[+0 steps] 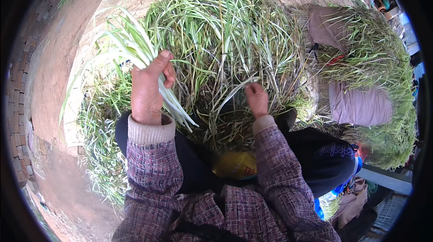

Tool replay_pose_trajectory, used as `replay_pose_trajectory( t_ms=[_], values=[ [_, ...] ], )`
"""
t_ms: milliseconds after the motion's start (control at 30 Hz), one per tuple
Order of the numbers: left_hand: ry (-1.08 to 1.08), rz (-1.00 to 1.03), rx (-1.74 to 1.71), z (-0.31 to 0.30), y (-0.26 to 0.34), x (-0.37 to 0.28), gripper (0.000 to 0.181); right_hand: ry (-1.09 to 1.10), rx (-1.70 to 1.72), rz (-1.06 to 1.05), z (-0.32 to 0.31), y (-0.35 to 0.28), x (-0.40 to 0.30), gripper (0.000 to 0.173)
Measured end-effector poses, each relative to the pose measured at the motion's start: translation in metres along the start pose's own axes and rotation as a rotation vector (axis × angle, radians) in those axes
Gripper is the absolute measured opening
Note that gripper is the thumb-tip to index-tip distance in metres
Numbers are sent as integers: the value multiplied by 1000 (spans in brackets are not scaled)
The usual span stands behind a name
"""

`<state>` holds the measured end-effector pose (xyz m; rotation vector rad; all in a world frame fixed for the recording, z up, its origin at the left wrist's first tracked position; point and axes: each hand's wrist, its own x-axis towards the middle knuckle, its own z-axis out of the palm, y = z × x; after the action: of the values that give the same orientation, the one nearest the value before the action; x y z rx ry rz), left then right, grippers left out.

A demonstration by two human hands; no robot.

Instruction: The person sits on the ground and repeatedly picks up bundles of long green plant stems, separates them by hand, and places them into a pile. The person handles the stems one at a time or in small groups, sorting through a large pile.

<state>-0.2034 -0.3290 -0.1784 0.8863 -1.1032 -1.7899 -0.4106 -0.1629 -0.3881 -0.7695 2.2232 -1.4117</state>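
My left hand (149,88) is closed around a bunch of long green leafy stalks (133,44); their pale ends stick out below the fist, and the leaves fan out to the upper left. To the right, my right hand (257,98) has its fingers pinched on a thin pale stalk (233,91) that slants down to the left. Both hands are over a wide heap of cut green stalks (216,35) with brown, withered leaves among them. The kind of plant is not certain.
More green stalks, bound with mauve cloth (360,103), lie at the right. A yellow bag or package (235,165) with printing rests between my legs. Bare earth ground (57,83) lies at the left, with a brick edge (18,106) beyond. A grey bar (385,177) crosses the lower right.
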Motion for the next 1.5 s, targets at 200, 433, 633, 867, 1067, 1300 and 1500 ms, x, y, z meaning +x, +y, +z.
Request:
replay_pose_trajectory(
  t_ms=[200, 433, 633, 867, 1067, 1300, 1500],
  values=[
    [-58, -103, 47, 11, -8, 2, 19, 115, -627, 27, -28, 12, 66, 26],
    [-64, -131, 65, 17, -13, 1, 18, 60, 458, 165, -37, -11, 66, 10],
    [-197, -169, 109, 28, -31, 1, 15, -94, 807, 458, -18, -46, 3, 9],
    [-134, -268, 324, 33, -48, 1, 22, -529, 798, 114, 17, -79, -62, 24],
    [-141, -257, 335, 38, -66, -1, 19, -638, 715, 37, 27, -85, -84, 26],
    [-234, -297, 385, 33, -68, -1, 17, -585, 390, -16, 15, -92, -76, 30],
    [-300, -188, 321, 41, -76, -12, 17, -264, 895, 204, 13, -133, -45, 27]
  ],
)
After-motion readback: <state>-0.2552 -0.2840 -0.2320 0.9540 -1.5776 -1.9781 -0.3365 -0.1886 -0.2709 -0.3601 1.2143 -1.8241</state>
